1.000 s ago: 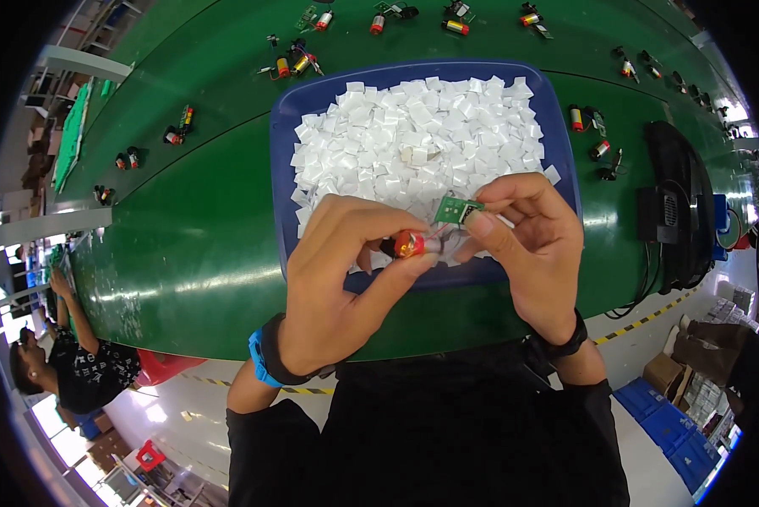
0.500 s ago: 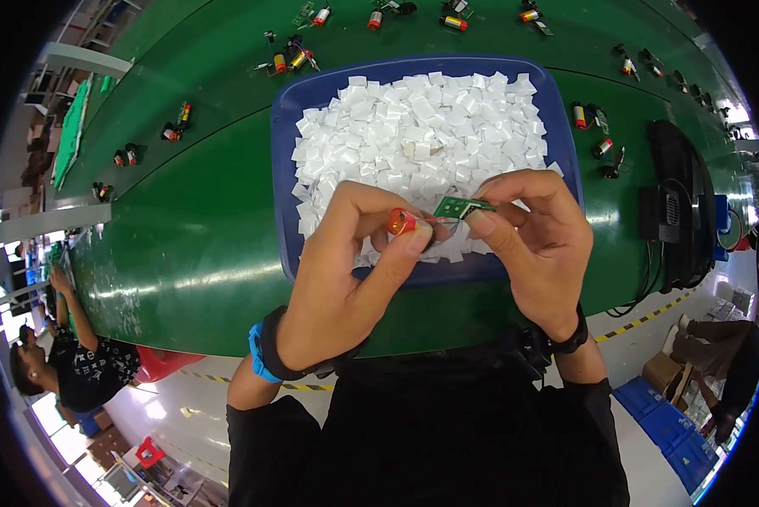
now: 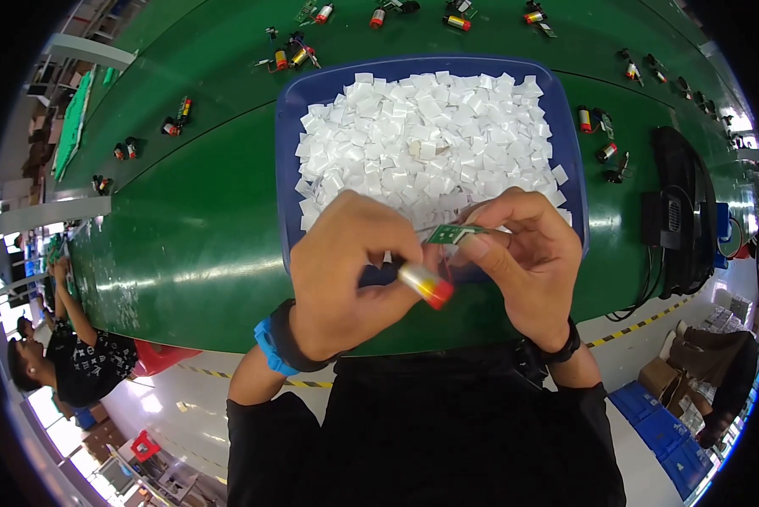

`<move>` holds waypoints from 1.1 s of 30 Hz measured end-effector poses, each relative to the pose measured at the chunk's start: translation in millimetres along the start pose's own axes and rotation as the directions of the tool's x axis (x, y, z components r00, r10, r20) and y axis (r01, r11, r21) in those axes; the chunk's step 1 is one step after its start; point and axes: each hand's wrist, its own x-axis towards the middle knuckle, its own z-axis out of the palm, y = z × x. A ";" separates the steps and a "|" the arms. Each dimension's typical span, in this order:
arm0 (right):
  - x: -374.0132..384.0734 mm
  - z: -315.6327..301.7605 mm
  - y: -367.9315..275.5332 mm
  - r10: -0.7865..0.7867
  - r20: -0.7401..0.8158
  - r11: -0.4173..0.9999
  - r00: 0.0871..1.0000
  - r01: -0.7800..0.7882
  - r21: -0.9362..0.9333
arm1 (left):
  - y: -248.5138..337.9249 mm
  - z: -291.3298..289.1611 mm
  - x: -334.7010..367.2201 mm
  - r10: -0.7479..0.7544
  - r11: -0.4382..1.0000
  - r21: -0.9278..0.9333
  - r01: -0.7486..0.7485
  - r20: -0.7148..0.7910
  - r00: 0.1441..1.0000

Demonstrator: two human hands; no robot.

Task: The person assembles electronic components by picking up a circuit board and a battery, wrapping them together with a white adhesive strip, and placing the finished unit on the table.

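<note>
A small cylindrical battery [image 3: 427, 286], silver-yellow with a red end, is at the fingertips of my left hand [image 3: 341, 275]. It is tilted, its red end toward the lower right, and slightly blurred. My right hand [image 3: 536, 262] pinches a small green circuit board [image 3: 452, 234] between thumb and fingers. Thin reddish wires run between board and battery, partly hidden by the fingers. Both hands are over the near edge of a blue tray [image 3: 285, 169] heaped with small white square pieces [image 3: 422, 118].
Batteries with boards lie about the green table [image 3: 185, 262], such as one pair [image 3: 585, 118] right of the tray. A black device [image 3: 684, 203] with cables stands at the right. A person [image 3: 84, 355] works at the far left; blue crates [image 3: 663, 431] stand on the floor.
The battery has swung from end-on to tilted, its red end now lower right. My left hand has turned and both hands have come slightly nearer. The board stays in my right hand.
</note>
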 end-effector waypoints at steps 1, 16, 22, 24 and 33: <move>-1.1 0.6 1.1 -0.022 0.003 1.000 1.000 0.022 -0.003 | 0.3 0.3 -0.1 -0.002 1.000 0.001 0.002 -0.002 1.000; 2.4 4.4 -2.3 -0.135 0.027 0.987 0.991 0.132 0.097 | -0.8 -5.3 -9.0 0.300 0.894 0.307 -0.327 0.133 0.945; 7.0 -9.4 -7.6 0.044 -0.042 0.957 0.998 -0.030 0.290 | 3.7 -6.4 -11.6 0.202 0.957 0.204 -0.208 0.051 0.978; 8.6 -17.6 -6.3 -0.039 0.015 0.942 0.999 0.032 0.333 | 4.0 -13.9 -11.3 0.032 0.997 0.066 -0.030 -0.029 0.999; 1.2 -18.5 -13.1 -0.084 0.355 0.866 0.931 -0.107 0.488 | -7.9 -28.0 45.1 -0.355 0.236 -0.043 0.971 0.926 0.127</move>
